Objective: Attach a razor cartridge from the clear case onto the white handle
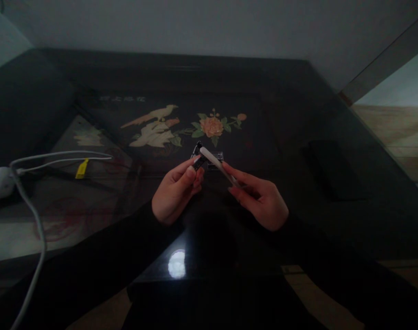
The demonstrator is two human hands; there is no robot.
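Over the middle of the table, my left hand [176,192] pinches a small black part with shiny edges [199,160] between thumb and fingers. My right hand [260,197] grips a thin, pale, round-ended flat object [215,161], seen nearly edge-on. Its far tip meets or comes very close to the black part; I cannot tell whether they touch. Just behind the pale object is a small dark rectangular piece with light edges [219,156], partly covered by it. The dim light hides the exact kind of these pieces.
The dark glossy table [209,247] has a bird-and-flower picture on its top. At left lie a white adapter [1,182], a grey cable [35,206] and a yellow tag [81,169]. A flat black item [335,169] lies at right. A wall [195,27] rises behind.
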